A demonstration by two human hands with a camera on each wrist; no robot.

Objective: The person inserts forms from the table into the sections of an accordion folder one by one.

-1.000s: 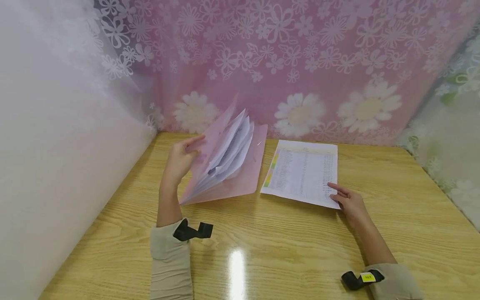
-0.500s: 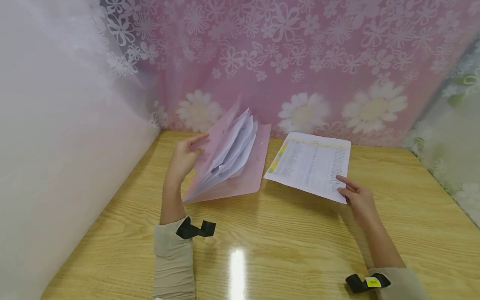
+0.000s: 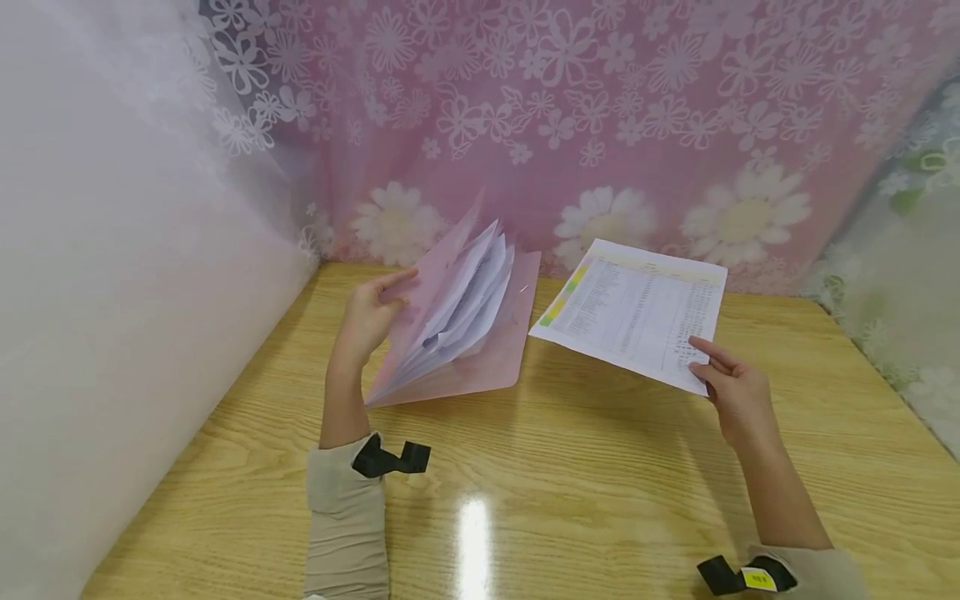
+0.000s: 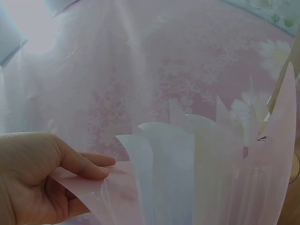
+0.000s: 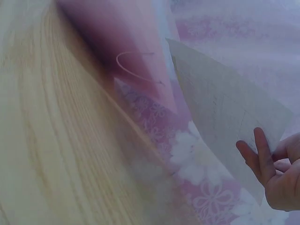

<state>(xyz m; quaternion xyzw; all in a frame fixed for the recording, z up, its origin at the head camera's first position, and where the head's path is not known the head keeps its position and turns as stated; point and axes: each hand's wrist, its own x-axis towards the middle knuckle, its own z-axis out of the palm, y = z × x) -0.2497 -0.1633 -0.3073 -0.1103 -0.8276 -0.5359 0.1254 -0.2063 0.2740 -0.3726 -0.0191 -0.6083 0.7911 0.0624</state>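
A pink translucent folder [image 3: 497, 373] stands partly open on the table, with several white sheets [image 3: 480, 321] fanned out inside it. My left hand [image 3: 365, 321] pinches the folder's raised front cover between thumb and fingers, as the left wrist view also shows around the pink cover [image 4: 124, 176]. On the right, my right hand [image 3: 738, 398] pinches the lower right corner of a printed sheet of paper [image 3: 630, 312]. This sheet is tilted and held above the table, with yellow and green marks along its left edge. From below, the right wrist view shows the sheet's back [image 5: 220, 108].
The wood-grain table [image 3: 555, 483] carries a bright light reflection near its front. Behind it hangs a pink flowered curtain [image 3: 465, 158]. A whitish sheet wall [image 3: 165, 233] borders the left side, and a pale flowered one [image 3: 922, 350] the right.
The printed sheet has risen off the table and shifted right and up, carried by my right hand. My left hand keeps the folder cover at nearly the same angle.
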